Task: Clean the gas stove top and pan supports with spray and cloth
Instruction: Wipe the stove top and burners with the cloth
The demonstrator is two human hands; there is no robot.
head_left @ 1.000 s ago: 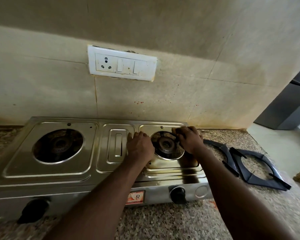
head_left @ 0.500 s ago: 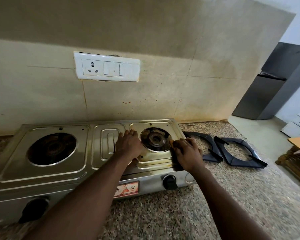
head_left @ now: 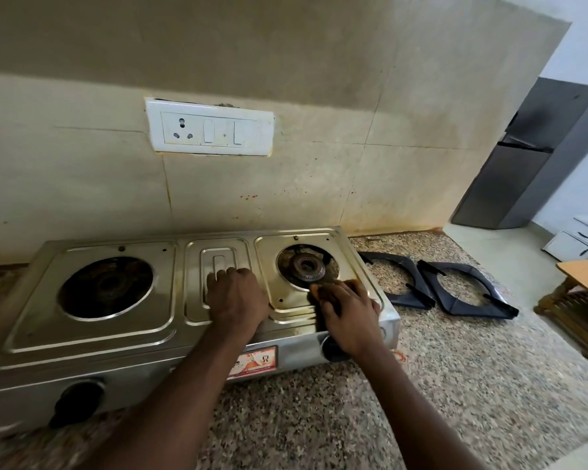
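The stove (head_left: pixel 31 320) sits low and left of centre in the frame, on a speckled granite counter (head_left: pixel 455 385) against a stained tiled wall (head_left: pixel 319 79). It is a two-burner steel unit with a shiny, stamped top and brownish grime around the right well. Both wells are bare: the left burner (head_left: pixel 106 286) looks dark and sooty, and the right burner (head_left: pixel 306 268) shows its perforated ring. A black knob (head_left: pixel 77 403) stands out on the front at lower left. A second knob (head_left: pixel 330 351) is half hidden under the right wrist, with a red-and-white sticker (head_left: pixel 252 362) between the two.

The left hand (head_left: pixel 236 300) lies palm down on the middle panel of the top. Its fingers are together and hold nothing. The right hand (head_left: pixel 350 317) is at the near right corner of the top, just below the right burner. Its fingers bend over a yellowish-brown cloth (head_left: pixel 355 283) pressed to the steel. Most of the cloth is hidden under the hand.

The two black pan supports (head_left: pixel 455 307) lie flat on the counter to the right of the stove, side by side with edges overlapping.

A white switchboard (head_left: pixel 211 127) hangs on the wall above the stove. A grey fridge (head_left: pixel 523 157) stands at the upper right, and a wooden table (head_left: pixel 584 276) shows at the right edge.
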